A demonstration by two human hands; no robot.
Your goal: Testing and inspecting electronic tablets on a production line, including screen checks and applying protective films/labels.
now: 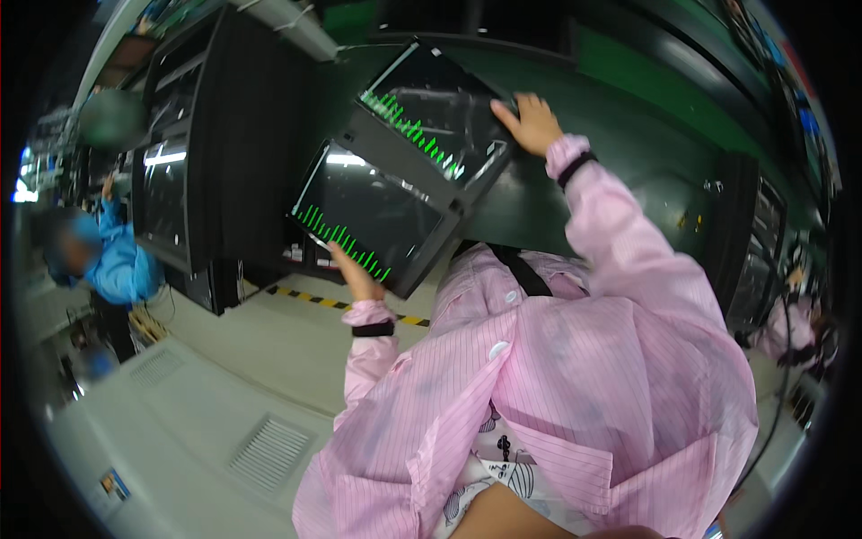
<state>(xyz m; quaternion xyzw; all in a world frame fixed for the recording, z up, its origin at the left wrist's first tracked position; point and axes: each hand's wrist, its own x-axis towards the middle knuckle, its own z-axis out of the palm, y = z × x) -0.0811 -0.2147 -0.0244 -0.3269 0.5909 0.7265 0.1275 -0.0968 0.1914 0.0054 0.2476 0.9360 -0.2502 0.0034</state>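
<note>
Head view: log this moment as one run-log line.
left hand: at lower-left edge of dark frame; right hand: at its right side; glossy panels: two, green marks along each

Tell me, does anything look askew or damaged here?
The black two-panel tray slants, its near end jutting past the green bench, but left hand and right hand are on it. No spill or damage shows.

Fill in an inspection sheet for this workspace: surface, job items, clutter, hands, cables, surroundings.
Surface: dark green bench top.
Job items: black tray, aslant, bearing an upper panel and a lower panel, both with green marks along one edge.
Clutter: small yellow pieces toward the right.
Hands: left hand at the tray's lower edge, right hand at its right edge; grips partly hidden.
Cables: dark cable far right.
Surroundings: person in blue at left; yellow-and-black floor tape.
</note>
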